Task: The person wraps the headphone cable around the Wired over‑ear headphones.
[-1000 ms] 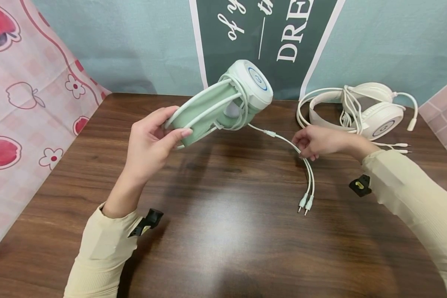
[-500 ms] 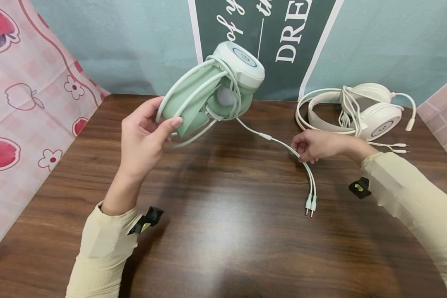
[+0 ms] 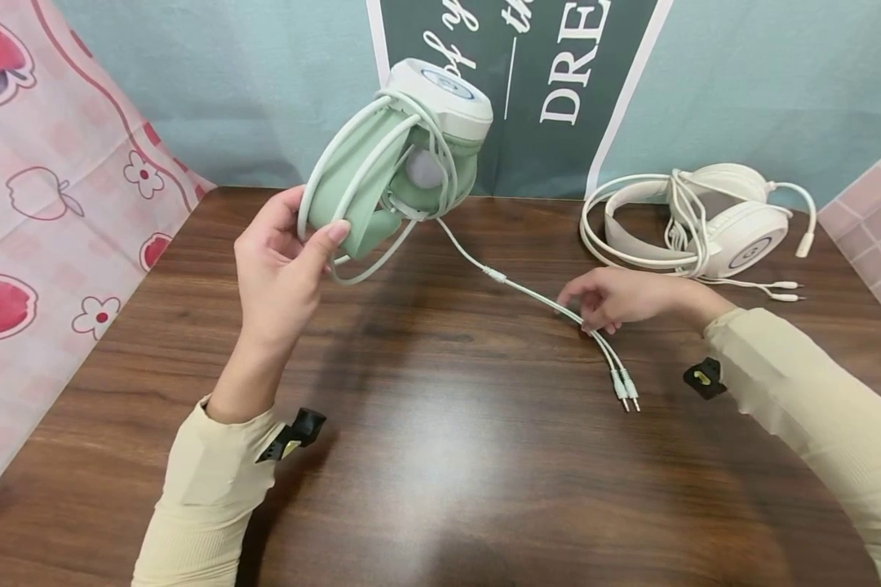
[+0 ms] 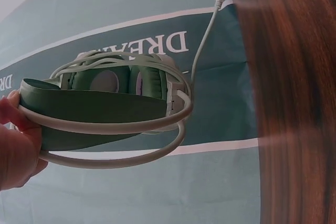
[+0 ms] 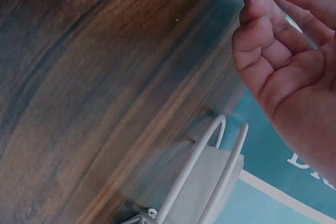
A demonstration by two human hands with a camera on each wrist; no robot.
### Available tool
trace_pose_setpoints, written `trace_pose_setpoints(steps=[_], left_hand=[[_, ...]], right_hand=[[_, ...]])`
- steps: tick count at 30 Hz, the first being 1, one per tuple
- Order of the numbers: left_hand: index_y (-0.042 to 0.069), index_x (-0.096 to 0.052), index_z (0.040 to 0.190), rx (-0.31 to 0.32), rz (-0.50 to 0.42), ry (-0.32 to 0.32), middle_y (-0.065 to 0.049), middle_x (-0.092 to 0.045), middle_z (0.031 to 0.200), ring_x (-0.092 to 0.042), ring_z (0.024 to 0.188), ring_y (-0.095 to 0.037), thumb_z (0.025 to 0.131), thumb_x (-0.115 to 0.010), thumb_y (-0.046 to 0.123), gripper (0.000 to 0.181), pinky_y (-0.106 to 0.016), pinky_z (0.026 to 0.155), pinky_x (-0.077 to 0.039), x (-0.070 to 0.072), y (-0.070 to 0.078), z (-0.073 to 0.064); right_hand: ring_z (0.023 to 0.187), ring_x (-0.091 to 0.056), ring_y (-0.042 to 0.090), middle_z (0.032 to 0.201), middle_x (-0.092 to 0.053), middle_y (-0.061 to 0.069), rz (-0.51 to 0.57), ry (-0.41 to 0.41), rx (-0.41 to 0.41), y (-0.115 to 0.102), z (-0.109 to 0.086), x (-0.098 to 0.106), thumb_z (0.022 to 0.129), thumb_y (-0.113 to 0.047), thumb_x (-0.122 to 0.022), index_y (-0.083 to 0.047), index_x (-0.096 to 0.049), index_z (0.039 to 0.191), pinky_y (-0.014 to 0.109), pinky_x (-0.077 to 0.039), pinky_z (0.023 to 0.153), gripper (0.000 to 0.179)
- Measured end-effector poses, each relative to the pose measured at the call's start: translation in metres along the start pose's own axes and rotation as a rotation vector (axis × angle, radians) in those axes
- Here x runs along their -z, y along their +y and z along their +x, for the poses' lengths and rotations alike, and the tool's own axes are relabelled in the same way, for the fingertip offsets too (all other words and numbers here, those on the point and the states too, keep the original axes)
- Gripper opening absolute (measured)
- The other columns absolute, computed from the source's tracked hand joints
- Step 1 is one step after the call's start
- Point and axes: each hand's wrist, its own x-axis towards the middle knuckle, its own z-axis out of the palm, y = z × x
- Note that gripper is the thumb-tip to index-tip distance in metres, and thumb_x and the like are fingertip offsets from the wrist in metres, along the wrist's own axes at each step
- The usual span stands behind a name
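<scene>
My left hand (image 3: 275,273) grips the headband end of a pale green headset (image 3: 360,175) and holds it tilted above the table. Its white ear cup (image 3: 451,102) points up and away, and the cable is wound around the ear cups. A loose cable end (image 3: 529,292) runs from the headset to the right, where my right hand (image 3: 624,300) pinches it between thumb and fingers. Past that hand, two plugs (image 3: 626,387) hang side by side. In the left wrist view the green headband (image 4: 94,108) spans the middle, with the left hand (image 4: 18,148) at its end.
A white headset (image 3: 734,216) with a boom microphone (image 3: 805,243) lies at the back right of the brown wooden table (image 3: 426,456), its plugs (image 3: 785,291) beside it. Behind stands a blue cloth backdrop (image 3: 264,90) with a dark lettered panel. Fruit-patterned cloth (image 3: 37,269) borders the left.
My left hand has tilted the green headset more upright, shifting it up and to the left. The right hand has drawn slightly left with the cable, and the plugs have swung right.
</scene>
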Motion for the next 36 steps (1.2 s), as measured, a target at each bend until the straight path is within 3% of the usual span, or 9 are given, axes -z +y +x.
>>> trace_pose_setpoints(steps=[12,23,26,32,36], left_hand=[[-0.010,-0.059,0.102,0.012,-0.013,-0.013,-0.004,-0.060,0.082,-0.048,0.058,-0.009,0.075,-0.062,-0.014,0.027,-0.015,0.047,-0.038,-0.0054,-0.0007,-0.0026],[-0.009,-0.059,0.102,0.012,-0.007,-0.004,-0.006,-0.060,0.085,-0.050,0.061,-0.010,0.076,-0.062,-0.014,0.027,-0.016,0.046,-0.038,-0.0029,-0.0008,-0.0006],[-0.009,-0.059,0.103,0.013,-0.007,0.004,-0.006,-0.060,0.085,-0.050,0.062,-0.010,0.076,-0.062,-0.014,0.027,-0.015,0.046,-0.038,-0.0018,-0.0009,0.0002],[-0.009,-0.059,0.102,0.017,-0.027,0.027,-0.008,-0.059,0.086,-0.049,0.063,-0.011,0.076,-0.061,-0.014,0.027,-0.016,0.047,-0.037,-0.0010,-0.0005,0.0005],[-0.008,-0.059,0.102,0.030,-0.053,0.023,-0.007,-0.059,0.086,-0.049,0.064,-0.011,0.076,-0.060,-0.015,0.027,-0.015,0.048,-0.037,-0.0019,0.0000,0.0003]], right_hand=[[0.052,-0.048,0.007,0.065,-0.059,0.000,-0.183,0.057,-0.019,-0.0025,0.0016,-0.0048,0.079,0.006,-0.058,0.004,-0.062,0.111,0.022,-0.041,0.049,0.033],[0.063,-0.049,0.009,0.068,-0.055,-0.003,-0.246,0.151,0.005,-0.0024,0.0036,-0.0032,0.073,0.005,-0.064,-0.004,-0.065,0.084,0.023,-0.042,0.056,0.014],[0.062,-0.048,0.008,0.066,-0.052,-0.004,-0.232,0.176,0.045,-0.0029,0.0029,-0.0023,0.074,0.001,-0.068,-0.007,-0.061,0.082,0.023,-0.041,0.055,0.013],[0.057,-0.045,0.005,0.062,-0.048,-0.008,-0.234,0.236,0.207,-0.0033,0.0025,-0.0041,0.073,0.003,-0.068,-0.012,-0.058,0.075,0.022,-0.038,0.050,0.019],[0.058,-0.044,0.004,0.063,-0.048,-0.010,-0.274,0.235,0.215,-0.0044,0.0037,-0.0090,0.074,0.002,-0.067,-0.015,-0.059,0.074,0.023,-0.037,0.051,0.019]])
